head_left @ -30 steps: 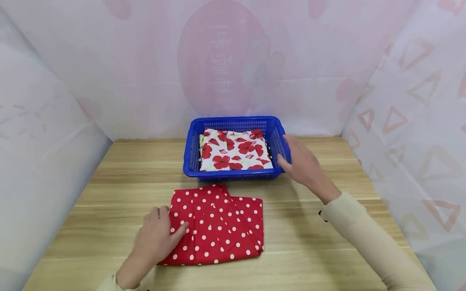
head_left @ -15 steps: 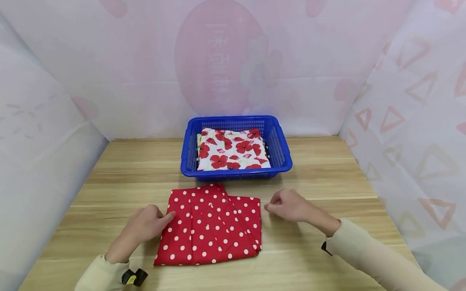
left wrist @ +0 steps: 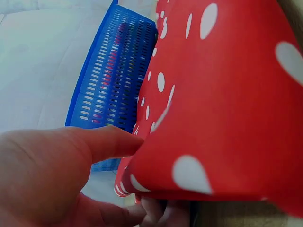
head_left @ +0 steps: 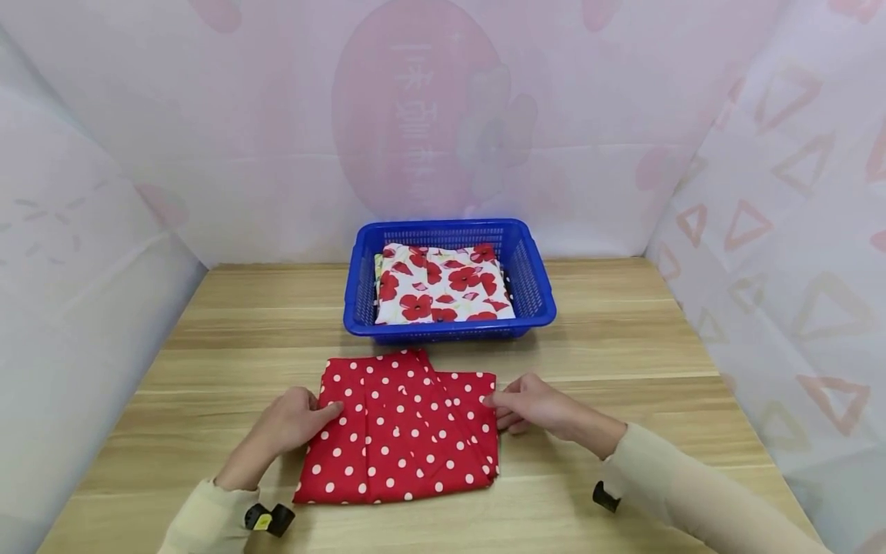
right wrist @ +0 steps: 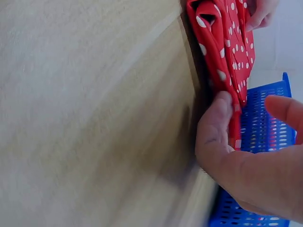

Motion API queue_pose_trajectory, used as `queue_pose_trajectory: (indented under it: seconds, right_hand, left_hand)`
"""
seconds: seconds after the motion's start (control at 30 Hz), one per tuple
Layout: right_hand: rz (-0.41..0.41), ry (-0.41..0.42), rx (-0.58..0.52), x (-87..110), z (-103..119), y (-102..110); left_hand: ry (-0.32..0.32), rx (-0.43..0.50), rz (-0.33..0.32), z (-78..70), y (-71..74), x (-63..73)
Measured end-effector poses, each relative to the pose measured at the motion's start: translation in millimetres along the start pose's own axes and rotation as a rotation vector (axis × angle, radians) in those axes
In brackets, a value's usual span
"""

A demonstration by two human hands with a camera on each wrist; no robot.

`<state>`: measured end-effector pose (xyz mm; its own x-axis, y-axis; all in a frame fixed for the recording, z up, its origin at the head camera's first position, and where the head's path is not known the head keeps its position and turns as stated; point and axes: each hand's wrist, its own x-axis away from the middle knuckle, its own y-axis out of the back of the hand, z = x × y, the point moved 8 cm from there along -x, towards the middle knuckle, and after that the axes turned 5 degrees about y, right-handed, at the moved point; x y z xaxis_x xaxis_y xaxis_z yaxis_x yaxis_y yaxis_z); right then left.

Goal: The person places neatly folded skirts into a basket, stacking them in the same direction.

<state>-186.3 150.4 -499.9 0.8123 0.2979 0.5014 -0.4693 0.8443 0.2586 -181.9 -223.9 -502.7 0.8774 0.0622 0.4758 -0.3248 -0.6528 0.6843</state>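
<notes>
A folded red cloth (head_left: 404,438) with white polka dots lies on the table in the head view. At its left edge my left hand (head_left: 291,423) pinches it, thumb on top; in the left wrist view the fingers go under the edge. My right hand (head_left: 536,404) is at the cloth's right edge. In the right wrist view, its fingers (right wrist: 220,106) touch the edge from below, while the thumb (right wrist: 281,109) stays apart from the fabric. Parts of the fingers of both hands are hidden.
Behind the cloth stands a blue plastic basket (head_left: 450,331). A white cloth with red flowers (head_left: 443,285) lies folded in it, with other fabric showing at its sides. A patterned white sheet (head_left: 277,154) hangs behind the wooden table (head_left: 263,308).
My right hand has come from the basket's right rim down to the red cloth's right edge. The left hand has shifted from lying on the cloth to its left edge.
</notes>
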Motion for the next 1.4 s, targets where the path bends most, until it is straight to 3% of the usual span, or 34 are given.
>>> queue_pose_trajectory:
  seconds: [0.13,0.33,0.53,0.8,1.0,1.17,1.4]
  right_hand:
    - [0.033,0.024,0.026,-5.3,-3,-8]
    - [-0.047,0.148,0.185,-6.6,4,-12]
    - [0.004,0.185,0.123,-5.9,7,-24]
    - [0.054,0.247,0.130,5.7,17,-25]
    - [0.072,0.250,0.142,18.8,28,-21]
    - [0.081,0.259,0.127,35.9,47,-10]
    - [0.059,0.312,0.122,51.7,85,20]
  left_hand:
    - [-0.020,0.055,0.022,3.1,-3.3,1.0]
    - [-0.049,0.105,0.030,5.2,-5.7,3.6]
    - [-0.055,0.169,0.029,5.9,-3.9,9.0]
    - [-0.070,0.271,0.073,4.6,0.8,30.5]
    - [-0.026,0.313,0.075,3.4,6.1,51.5]
    - [-0.040,0.307,0.073,-10.8,17.7,75.1]
    - [-0.238,0.375,0.164,-51.4,41.2,98.6]
